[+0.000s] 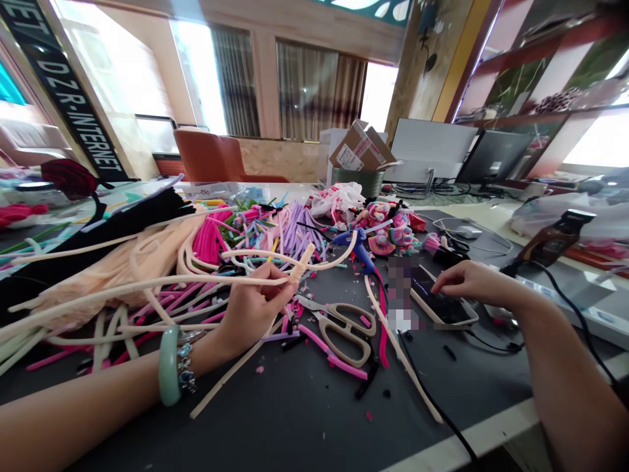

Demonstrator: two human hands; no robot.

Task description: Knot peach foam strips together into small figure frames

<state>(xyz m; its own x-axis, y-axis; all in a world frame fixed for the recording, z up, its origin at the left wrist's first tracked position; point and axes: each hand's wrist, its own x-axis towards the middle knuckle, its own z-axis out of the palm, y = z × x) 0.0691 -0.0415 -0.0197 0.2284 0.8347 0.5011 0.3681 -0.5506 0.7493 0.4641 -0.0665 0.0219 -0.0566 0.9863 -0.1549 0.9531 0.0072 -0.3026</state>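
Note:
My left hand (258, 303) is closed in a pinch on a cream pipe cleaner (301, 263), whose short upright part looks wound round with more of the same stem. Long cream lengths run out from it to the left and curve off to the right. Over a phone (437, 298) lying on the table is my right hand (466, 283), holding nothing, its fingers pointing down at the screen; whether a fingertip touches the glass I cannot tell. Between the hands lie scissors (346, 328) with beige handles, blades apart. A blue glue gun (361, 248) rests just behind them.
Bundles of cream (118, 269), black and purple pipe cleaners (297, 229) cover the table's left and middle. Coloured scraps lie around the scissors. A black cable (432, 400) crosses the front right. A brown bottle (555, 239) stands at right, a cardboard box (361, 147) at the back.

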